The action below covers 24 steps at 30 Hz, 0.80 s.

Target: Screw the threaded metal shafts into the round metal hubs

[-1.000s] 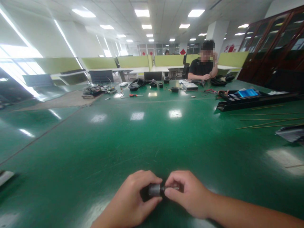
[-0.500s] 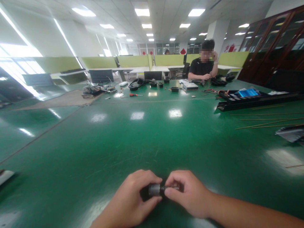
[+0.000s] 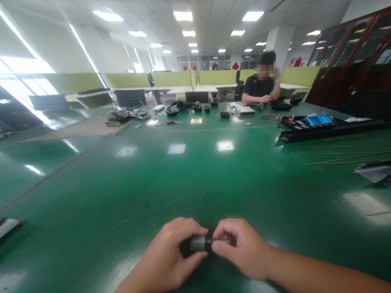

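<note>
Low in the head view, a small grey and black cylindrical part (image 3: 198, 243) lies sideways between my hands, just above or on the green table (image 3: 183, 183). My left hand (image 3: 177, 248) curls around its thicker grey end, thumb below and fingers above. With thumb and fingertips, my right hand (image 3: 241, 246) pinches the thin, shiny rod-like end on the right. A narrow dark section shows between the two hands. The part's exact kind is too blurred to tell, and my fingers hide some of it.
Thin brass-coloured rods (image 3: 345, 158) and a long black channel (image 3: 332, 129) lie at the right. A screwdriver (image 3: 174, 122) and several black boxes stand farther back. A person (image 3: 259, 87) sits across the table. A pale-edged object (image 3: 7, 228) is at the left edge.
The grey end of the cylindrical part has shifted very slightly left with my left hand, showing a bit more of the dark middle section. My right hand stays almost still.
</note>
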Motion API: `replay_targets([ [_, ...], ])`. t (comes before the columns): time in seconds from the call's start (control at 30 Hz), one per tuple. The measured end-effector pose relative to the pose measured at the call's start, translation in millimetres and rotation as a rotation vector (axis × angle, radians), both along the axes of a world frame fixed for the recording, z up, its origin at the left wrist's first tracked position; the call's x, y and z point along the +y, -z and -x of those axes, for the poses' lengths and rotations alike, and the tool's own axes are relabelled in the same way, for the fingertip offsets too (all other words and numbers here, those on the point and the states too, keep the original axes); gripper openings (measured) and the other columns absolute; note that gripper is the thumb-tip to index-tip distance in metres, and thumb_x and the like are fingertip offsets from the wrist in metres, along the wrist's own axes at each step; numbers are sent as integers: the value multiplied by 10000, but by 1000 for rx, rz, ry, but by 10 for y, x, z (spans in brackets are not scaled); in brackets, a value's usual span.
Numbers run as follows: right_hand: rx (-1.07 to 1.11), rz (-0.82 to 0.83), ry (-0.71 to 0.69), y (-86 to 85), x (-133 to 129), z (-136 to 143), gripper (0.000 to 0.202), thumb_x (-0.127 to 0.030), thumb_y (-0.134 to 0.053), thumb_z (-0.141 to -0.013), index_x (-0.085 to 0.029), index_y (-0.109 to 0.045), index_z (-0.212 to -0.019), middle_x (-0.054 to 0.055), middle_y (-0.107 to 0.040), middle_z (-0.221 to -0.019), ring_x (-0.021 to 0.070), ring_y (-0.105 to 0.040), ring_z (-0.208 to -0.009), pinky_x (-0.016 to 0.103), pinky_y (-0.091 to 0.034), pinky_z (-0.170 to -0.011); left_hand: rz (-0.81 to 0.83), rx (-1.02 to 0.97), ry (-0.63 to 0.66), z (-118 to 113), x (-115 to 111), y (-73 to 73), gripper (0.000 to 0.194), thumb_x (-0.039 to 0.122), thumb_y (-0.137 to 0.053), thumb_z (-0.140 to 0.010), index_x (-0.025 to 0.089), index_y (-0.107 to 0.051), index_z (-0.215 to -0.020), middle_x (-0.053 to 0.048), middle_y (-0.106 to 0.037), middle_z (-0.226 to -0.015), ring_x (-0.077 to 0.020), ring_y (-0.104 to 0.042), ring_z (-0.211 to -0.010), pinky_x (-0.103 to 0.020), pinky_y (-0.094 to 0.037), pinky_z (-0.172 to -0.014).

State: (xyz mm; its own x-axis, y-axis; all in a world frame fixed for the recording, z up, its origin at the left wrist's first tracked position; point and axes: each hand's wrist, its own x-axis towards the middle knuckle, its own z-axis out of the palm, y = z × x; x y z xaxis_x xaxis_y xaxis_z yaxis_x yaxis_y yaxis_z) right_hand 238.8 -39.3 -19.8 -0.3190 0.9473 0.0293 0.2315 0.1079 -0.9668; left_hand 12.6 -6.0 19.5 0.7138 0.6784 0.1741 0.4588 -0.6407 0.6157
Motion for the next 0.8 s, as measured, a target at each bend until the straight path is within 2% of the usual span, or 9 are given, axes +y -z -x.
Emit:
replay_targets([
  [0.8, 21, 20, 31, -45, -12, 9, 139, -285, -692, -807, -154, -686, -760, -18, -583, -655, 126, -498, -608, 226, -347, -561, 18, -20, -25, 9, 14, -15, 234, 225, -660, -858, 256, -643, -1090, -12, -688, -961, -183, -635, -872, -317, -460, -790],
])
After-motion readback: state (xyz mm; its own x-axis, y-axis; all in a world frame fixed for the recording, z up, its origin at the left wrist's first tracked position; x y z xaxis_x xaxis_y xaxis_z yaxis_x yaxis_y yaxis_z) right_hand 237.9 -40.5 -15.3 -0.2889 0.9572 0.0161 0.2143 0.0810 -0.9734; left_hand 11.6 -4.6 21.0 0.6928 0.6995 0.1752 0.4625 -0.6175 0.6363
